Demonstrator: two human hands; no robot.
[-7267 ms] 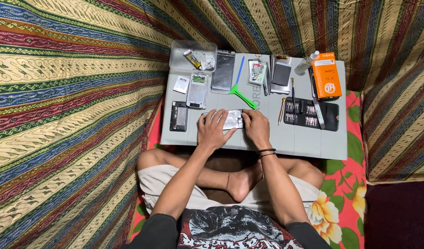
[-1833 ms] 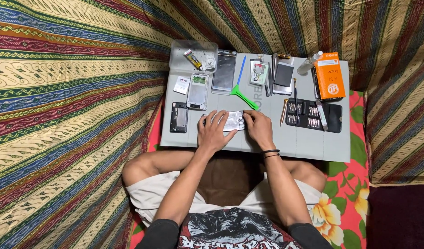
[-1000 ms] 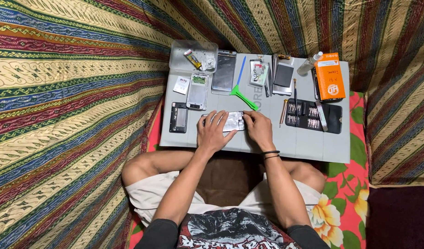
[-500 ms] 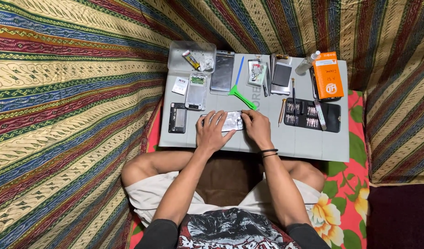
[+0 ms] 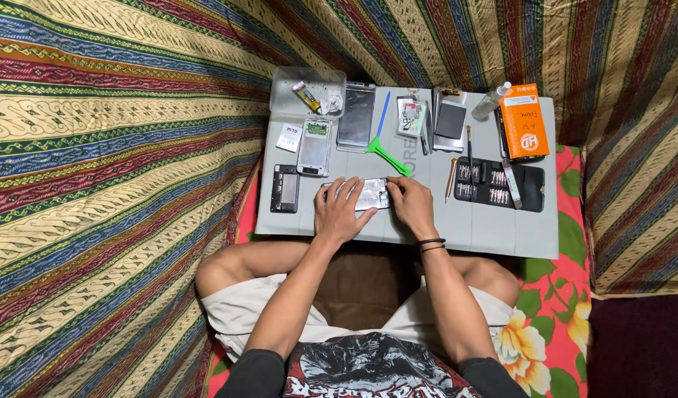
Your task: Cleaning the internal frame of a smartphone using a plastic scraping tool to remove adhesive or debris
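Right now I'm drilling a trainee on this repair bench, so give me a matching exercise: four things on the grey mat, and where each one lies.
Things:
1. orange box
2. green pry tool
3. clear plastic tray
4. black bit case

Places:
a. far left corner of the grey mat
b. far right corner
c. middle, just beyond the hands
d. right side, under the orange box

Pairs: 1-b, 2-c, 3-a, 4-d
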